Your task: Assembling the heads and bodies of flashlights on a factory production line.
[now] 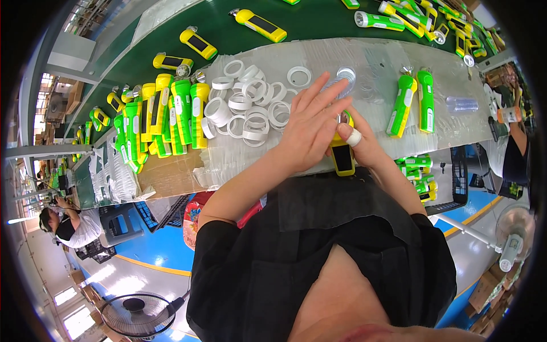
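Green bench (pixel 313 20), blue floor (pixel 162 251), black fan (pixel 135 306); right fingers (pixel 345 131) gripping yellow flashlight (pixel 343 159).

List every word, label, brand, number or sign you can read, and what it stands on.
No text is legible.
Pale patches on the green-and-yellow plastic flashlights: any print too small to read.
Brown cardboard boxes, lower right: any print too blurred.
White plastic rings: no lettering visible.

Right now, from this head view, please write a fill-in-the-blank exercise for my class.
The yellow plastic flashlight in the right hand has a ____ rectangular panel.
White plastic rings lie to the ____ of that flashlight.
Between that hand and the clear plastic cylinder at right lie ____ green-and-yellow flashlights.
Missing words: black; left; two.
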The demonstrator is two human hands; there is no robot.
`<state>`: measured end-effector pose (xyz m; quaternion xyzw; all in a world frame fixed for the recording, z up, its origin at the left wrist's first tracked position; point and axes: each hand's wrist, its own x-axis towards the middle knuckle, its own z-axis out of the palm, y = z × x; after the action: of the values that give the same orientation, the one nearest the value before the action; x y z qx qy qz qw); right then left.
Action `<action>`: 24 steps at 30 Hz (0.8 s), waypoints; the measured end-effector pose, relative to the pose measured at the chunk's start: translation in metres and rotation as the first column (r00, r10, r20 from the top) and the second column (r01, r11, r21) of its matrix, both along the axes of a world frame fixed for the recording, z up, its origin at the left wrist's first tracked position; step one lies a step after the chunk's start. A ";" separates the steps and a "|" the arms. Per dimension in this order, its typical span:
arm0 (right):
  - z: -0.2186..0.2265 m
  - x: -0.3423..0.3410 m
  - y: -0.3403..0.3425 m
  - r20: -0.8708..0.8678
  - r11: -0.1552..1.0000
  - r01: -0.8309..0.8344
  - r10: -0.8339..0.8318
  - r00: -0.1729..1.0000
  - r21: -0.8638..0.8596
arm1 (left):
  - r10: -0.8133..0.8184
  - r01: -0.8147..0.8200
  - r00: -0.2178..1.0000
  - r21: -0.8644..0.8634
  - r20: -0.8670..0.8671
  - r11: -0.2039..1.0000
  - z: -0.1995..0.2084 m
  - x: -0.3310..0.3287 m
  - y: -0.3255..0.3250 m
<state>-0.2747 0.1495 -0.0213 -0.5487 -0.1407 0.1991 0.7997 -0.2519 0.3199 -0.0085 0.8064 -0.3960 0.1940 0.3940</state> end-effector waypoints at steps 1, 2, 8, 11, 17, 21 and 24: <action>0.000 0.002 0.000 0.000 1.000 0.007 -0.007 1.000 0.001 | -0.070 0.063 0.993 -0.077 -0.095 0.995 0.002 0.002 0.000; 0.001 0.005 0.001 0.044 0.999 -0.014 0.012 0.999 0.035 | -0.145 0.116 0.972 -0.158 -0.186 0.981 0.003 0.005 0.000; 0.007 0.005 0.000 0.090 0.997 -0.031 0.025 0.996 0.064 | -0.099 0.098 0.993 -0.016 -0.065 0.995 0.011 0.009 0.007; 0.005 0.003 0.000 0.093 0.997 -0.021 0.013 0.996 0.079 | -0.083 0.083 0.995 -0.007 -0.046 0.997 0.009 0.003 0.003; 0.008 0.006 0.004 0.135 0.992 -0.043 0.027 0.991 0.117 | -0.175 0.157 0.978 -0.151 -0.114 0.976 0.015 0.006 0.003; 0.006 0.008 -0.001 0.148 0.994 -0.069 0.056 0.987 0.082 | -0.217 0.176 0.959 -0.219 -0.181 0.960 0.011 0.005 0.002; 0.004 0.007 -0.001 0.144 0.991 -0.095 0.081 0.986 0.097 | -0.205 0.146 0.955 -0.264 -0.212 0.953 0.007 0.003 0.003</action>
<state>-0.2674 0.1482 -0.0173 -0.5123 -0.2306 0.1878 0.8057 -0.2484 0.3231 -0.0020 0.7300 -0.3897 0.1078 0.5510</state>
